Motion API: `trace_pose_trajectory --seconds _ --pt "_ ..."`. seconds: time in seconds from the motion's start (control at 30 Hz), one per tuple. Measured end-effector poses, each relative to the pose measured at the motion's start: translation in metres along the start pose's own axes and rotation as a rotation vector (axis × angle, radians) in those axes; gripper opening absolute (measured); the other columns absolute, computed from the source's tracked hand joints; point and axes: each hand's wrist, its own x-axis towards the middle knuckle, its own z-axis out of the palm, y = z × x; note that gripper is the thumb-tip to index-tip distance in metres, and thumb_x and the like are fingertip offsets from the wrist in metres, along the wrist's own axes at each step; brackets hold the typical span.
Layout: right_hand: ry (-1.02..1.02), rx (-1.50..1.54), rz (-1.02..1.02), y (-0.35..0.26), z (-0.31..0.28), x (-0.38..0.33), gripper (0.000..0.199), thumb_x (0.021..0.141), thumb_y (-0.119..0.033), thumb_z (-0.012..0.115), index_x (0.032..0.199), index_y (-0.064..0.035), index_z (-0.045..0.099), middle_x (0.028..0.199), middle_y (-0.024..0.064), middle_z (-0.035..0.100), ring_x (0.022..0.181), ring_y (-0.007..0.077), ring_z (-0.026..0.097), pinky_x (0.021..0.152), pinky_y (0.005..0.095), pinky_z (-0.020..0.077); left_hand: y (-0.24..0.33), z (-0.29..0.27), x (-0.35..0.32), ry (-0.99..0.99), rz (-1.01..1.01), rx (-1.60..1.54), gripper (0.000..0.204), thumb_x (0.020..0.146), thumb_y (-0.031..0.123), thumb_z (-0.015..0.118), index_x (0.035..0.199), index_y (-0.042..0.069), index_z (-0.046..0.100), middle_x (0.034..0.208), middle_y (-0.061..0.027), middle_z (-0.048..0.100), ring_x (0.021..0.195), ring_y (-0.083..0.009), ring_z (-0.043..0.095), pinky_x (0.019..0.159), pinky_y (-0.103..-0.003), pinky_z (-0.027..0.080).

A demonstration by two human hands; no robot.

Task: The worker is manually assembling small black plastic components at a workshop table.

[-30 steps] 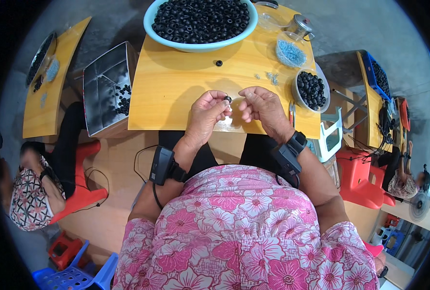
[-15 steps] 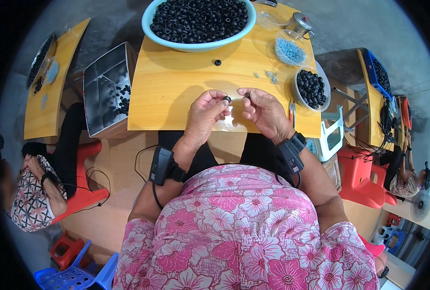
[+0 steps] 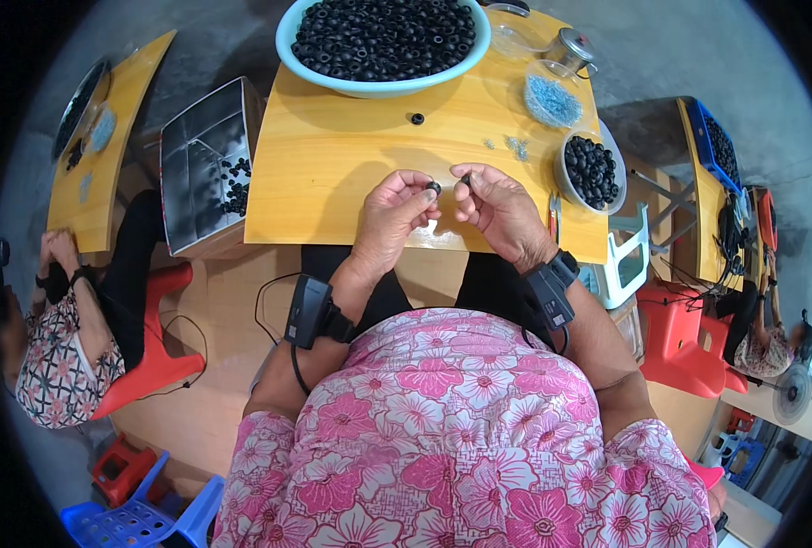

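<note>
The left forearm (image 3: 283, 382) and right forearm (image 3: 596, 333) slant inward from the lower half of the frame. Near its centre, the left grip (image 3: 397, 215) pinches thumb toward forefinger; just to its right, apart, the right grip (image 3: 499, 210) pinches likewise, knuckles bent.

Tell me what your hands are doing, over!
Left hand: pinching small black piece. Right hand: pinching another dark piece. Pieces apart, nothing visible between.

We look steeply down from the wearer's head through a wide fisheye, past the floral shirt (image 3: 479, 402), at the nearby left grip (image 3: 393, 212) and right grip (image 3: 502, 208), the tabletop (image 3: 333, 142) reaching away beyond.
</note>
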Motion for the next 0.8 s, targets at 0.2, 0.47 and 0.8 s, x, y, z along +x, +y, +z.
trace_pose_trajectory --seconds 0.2,0.47,0.8 --pt "-0.001 -0.002 -0.001 0.000 -0.003 0.001 0.028 0.098 -0.019 0.049 0.118 0.0010 0.050 0.093 0.0089 0.063 0.076 0.0148 0.062 0.075 0.0297 0.0530 -0.002 0.001 0.000 -0.005 0.009 -0.025 0.016 0.092 0.005 0.059 0.107 0.005 0.055 0.093 -0.0031 0.061 0.079 -0.0109 0.059 0.075 -0.024 0.050" --pt "-0.021 0.018 0.004 -0.003 0.004 0.000 0.025 0.100 -0.017 0.045 0.118 -0.0002 0.048 0.096 0.0122 0.064 0.077 0.0173 0.064 0.074 0.0292 0.0529 -0.004 -0.001 -0.002 -0.003 0.017 -0.019 0.017 0.092 0.005 0.060 0.108 0.004 0.055 0.094 -0.0023 0.061 0.081 -0.0100 0.059 0.076 -0.023 0.050" --pt "0.062 -0.018 -0.023 0.004 0.000 0.003 0.020 0.097 -0.014 0.053 0.108 0.0009 0.060 0.086 0.0008 0.058 0.075 0.0103 0.054 0.072 0.0247 0.0472 -0.003 -0.004 -0.002 0.019 -0.014 -0.006 0.020 0.091 0.006 0.061 0.111 0.004 0.057 0.095 -0.0012 0.060 0.082 -0.0094 0.060 0.078 -0.024 0.053"
